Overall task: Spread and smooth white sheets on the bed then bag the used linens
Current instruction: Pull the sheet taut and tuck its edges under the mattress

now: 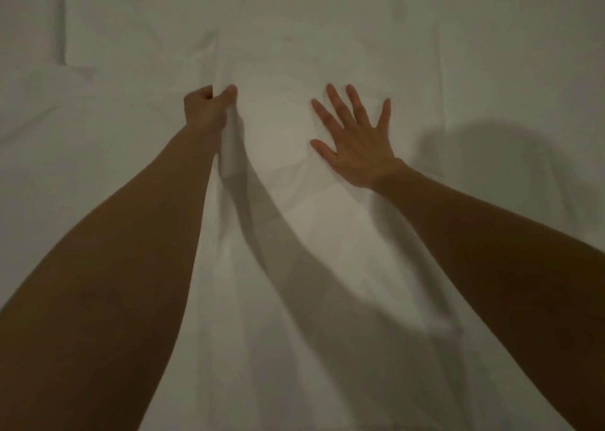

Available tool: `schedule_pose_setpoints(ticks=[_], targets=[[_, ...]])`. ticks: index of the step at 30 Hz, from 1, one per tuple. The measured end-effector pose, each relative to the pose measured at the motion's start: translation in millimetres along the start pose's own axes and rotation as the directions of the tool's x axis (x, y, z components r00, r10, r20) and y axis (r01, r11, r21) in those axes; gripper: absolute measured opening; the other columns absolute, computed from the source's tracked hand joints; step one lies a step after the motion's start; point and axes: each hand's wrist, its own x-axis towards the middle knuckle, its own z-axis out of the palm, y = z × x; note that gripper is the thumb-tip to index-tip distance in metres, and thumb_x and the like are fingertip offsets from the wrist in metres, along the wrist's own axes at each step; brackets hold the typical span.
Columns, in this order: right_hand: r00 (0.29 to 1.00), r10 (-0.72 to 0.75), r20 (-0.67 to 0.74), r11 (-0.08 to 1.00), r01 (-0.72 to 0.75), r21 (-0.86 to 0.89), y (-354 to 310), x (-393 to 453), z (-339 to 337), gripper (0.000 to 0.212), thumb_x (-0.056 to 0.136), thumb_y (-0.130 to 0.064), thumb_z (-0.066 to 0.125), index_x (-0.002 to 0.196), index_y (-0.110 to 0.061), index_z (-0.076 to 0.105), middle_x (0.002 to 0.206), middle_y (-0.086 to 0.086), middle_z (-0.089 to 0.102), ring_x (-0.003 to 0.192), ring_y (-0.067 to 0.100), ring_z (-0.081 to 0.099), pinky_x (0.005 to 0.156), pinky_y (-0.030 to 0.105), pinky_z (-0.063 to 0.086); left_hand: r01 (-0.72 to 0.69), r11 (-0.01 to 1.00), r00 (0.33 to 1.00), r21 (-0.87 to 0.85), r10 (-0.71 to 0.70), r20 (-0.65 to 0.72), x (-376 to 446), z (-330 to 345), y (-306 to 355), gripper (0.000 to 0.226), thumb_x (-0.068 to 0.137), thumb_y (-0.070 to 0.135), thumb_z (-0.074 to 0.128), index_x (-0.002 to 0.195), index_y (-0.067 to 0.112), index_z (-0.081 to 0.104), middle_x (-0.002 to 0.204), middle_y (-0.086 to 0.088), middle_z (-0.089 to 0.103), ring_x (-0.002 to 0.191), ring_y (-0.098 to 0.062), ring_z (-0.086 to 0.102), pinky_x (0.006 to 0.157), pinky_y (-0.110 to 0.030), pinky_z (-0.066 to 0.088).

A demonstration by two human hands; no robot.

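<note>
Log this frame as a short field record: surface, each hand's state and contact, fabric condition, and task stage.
surface: white sheet fills the whole view
left hand: left hand pinches a raised fold of the sheet between thumb and curled fingers
right hand: right hand lies flat on the sheet, fingers spread and straight
fabric condition: a ridge runs from the left hand toward the camera; creases at upper left; flatter near the right hand
task stage: spreading and smoothing under way; no bag or used linens in view
lighting: dim, with arm shadows on the sheet
</note>
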Motion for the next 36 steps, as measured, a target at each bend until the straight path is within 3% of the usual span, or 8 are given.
schedule_pose_setpoints(ticks=[5,9,14,20,26,30,34,36], targets=[[0.987,0.160,-0.029,0.987,-0.159,0.018,40.4,-29.1,0.3,0.063,0.099,-0.055,0.023,0.154,-0.031,0.004,0.162,-0.004,-0.008,0.149,0.019,-0.009,0.111,0.064,-0.006,0.149,0.989,0.988,0.010,-0.149,0.033,-34.0,-15.0,-21.2,0.020,0.080,0.029,0.078,0.073,0.017,0.064,0.054,0.007,0.063,0.047,-0.007,0.058,0.049,-0.020,0.047],[0.940,0.327,-0.095,0.870,-0.260,0.419,65.2,-83.9,8.3,0.066,0.096,-0.048,0.045,0.153,-0.027,0.020,0.162,0.000,0.008,0.148,0.022,0.006,0.116,0.052,0.007,0.268,0.956,0.951,0.119,-0.282,0.125,-109.8,-51.3,-74.8,0.018,0.078,0.028,0.079,0.085,0.013,0.070,0.071,0.001,0.073,0.060,-0.011,0.067,0.057,-0.022,0.053],[0.711,0.703,-0.018,0.475,-0.451,0.756,63.2,-158.8,22.2,0.051,0.079,-0.042,0.074,0.111,-0.007,0.057,0.103,0.008,0.057,0.101,0.031,0.057,0.083,0.029,0.039,0.356,0.923,0.926,0.143,-0.369,0.078,-180.8,-69.2,-122.2,0.029,0.077,0.030,0.079,0.095,0.010,0.069,0.094,-0.006,0.071,0.079,-0.019,0.068,0.071,-0.030,0.053],[0.761,0.528,0.377,-0.045,-0.418,0.907,53.3,-185.2,21.1,0.046,0.079,-0.025,0.079,0.118,-0.008,0.063,0.104,0.004,0.067,0.090,0.017,0.065,0.076,0.022,0.056,0.295,0.946,0.955,0.132,-0.295,-0.025,-208.2,-58.0,-125.2,0.044,0.078,0.025,0.079,0.113,0.002,0.065,0.102,-0.013,0.067,0.093,-0.028,0.065,0.088,-0.037,0.052],[0.836,0.496,0.237,0.145,-0.348,0.926,74.7,-195.4,15.6,0.041,0.080,-0.020,0.077,0.116,-0.003,0.066,0.110,0.012,0.069,0.099,0.024,0.067,0.092,0.037,0.053,0.240,0.956,0.970,0.171,-0.229,-0.084,-227.1,-36.6,-120.2,0.047,0.082,0.019,0.076,0.120,-0.005,0.060,0.101,-0.012,0.063,0.085,-0.024,0.061,0.074,-0.030,0.050],[0.823,0.536,0.189,0.284,-0.386,0.877,122.8,-216.3,1.9,0.038,0.080,-0.027,0.077,0.111,-0.007,0.069,0.106,0.012,0.070,0.094,0.023,0.066,0.088,0.035,0.052,0.277,0.951,0.956,0.136,-0.288,0.063,-252.9,-0.3,-121.6,0.036,0.081,0.012,0.076,0.110,-0.006,0.065,0.068,-0.002,0.069,0.050,-0.008,0.063,0.048,-0.019,0.052],[0.743,0.629,0.230,0.345,-0.532,0.774,186.3,-255.5,-0.8,0.044,0.082,-0.029,0.075,0.116,-0.002,0.066,0.110,0.019,0.067,0.104,0.032,0.064,0.094,0.046,0.051,0.366,0.915,0.880,0.171,-0.400,0.256,-296.4,38.6,-147.9,0.045,0.073,0.023,0.084,0.108,-0.001,0.068,0.084,-0.007,0.072,0.068,-0.016,0.068,0.057,-0.024,0.054],[0.689,0.629,0.358,0.226,-0.604,0.764,204.7,-272.4,1.9,0.041,0.083,-0.026,0.075,0.114,-0.003,0.064,0.099,0.015,0.065,0.094,0.031,0.065,0.080,0.038,0.059,0.386,0.902,0.873,0.192,-0.424,0.241,-323.0,45.6,-163.7,0.046,0.072,0.027,0.085,0.103,-0.001,0.067,0.089,-0.010,0.071,0.075,-0.020,0.068,0.059,-0.024,0.055]])
